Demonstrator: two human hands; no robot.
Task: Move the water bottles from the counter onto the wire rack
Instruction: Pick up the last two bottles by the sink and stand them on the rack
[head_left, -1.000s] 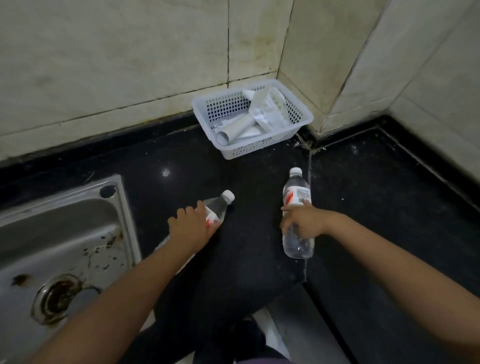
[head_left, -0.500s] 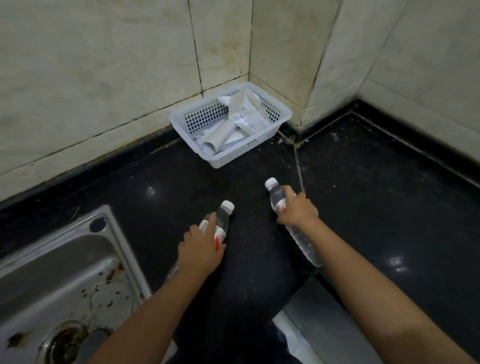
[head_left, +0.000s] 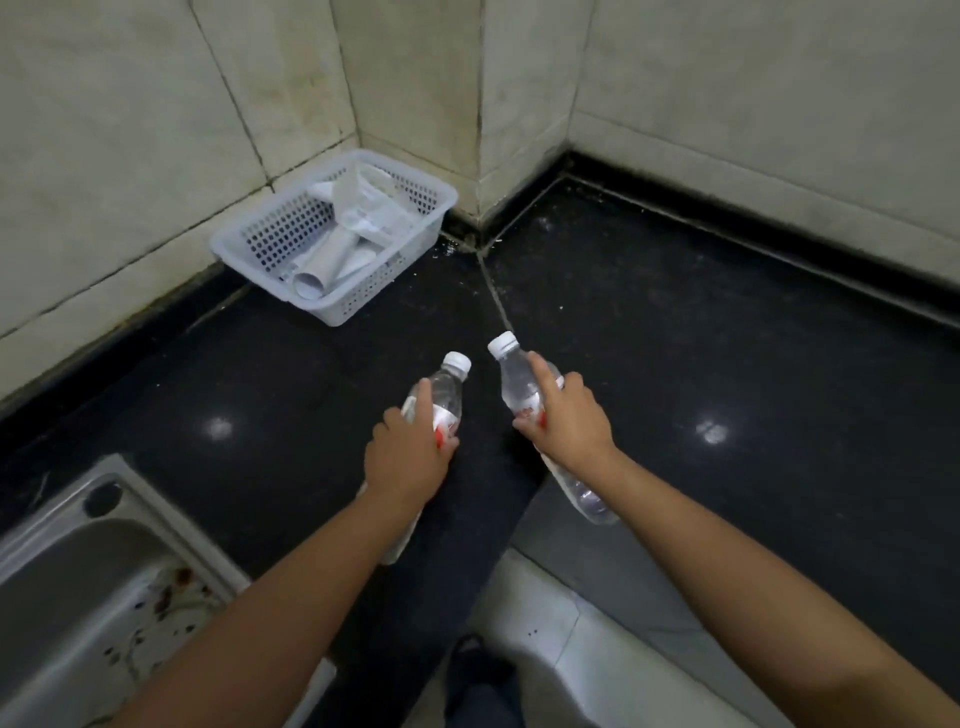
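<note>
My left hand (head_left: 405, 460) grips a clear water bottle (head_left: 445, 389) with a white cap and a red-and-white label, its cap pointing away from me. My right hand (head_left: 569, 423) grips a second clear bottle (head_left: 514, 379) of the same kind, tilted with its cap up and to the left. Both bottles are held above the black counter (head_left: 701, 338), their caps close together. No wire rack is in view.
A white perforated plastic basket (head_left: 384, 280) with rolled white items sits in the tiled corner. A steel sink (head_left: 78, 571) lies at the lower left. The counter's front edge runs below my arms, with pale floor tiles (head_left: 571, 649) beneath.
Both hands have lifted their bottles off the counter and brought them closer together. The view has swung right, so the basket now sits further left.
</note>
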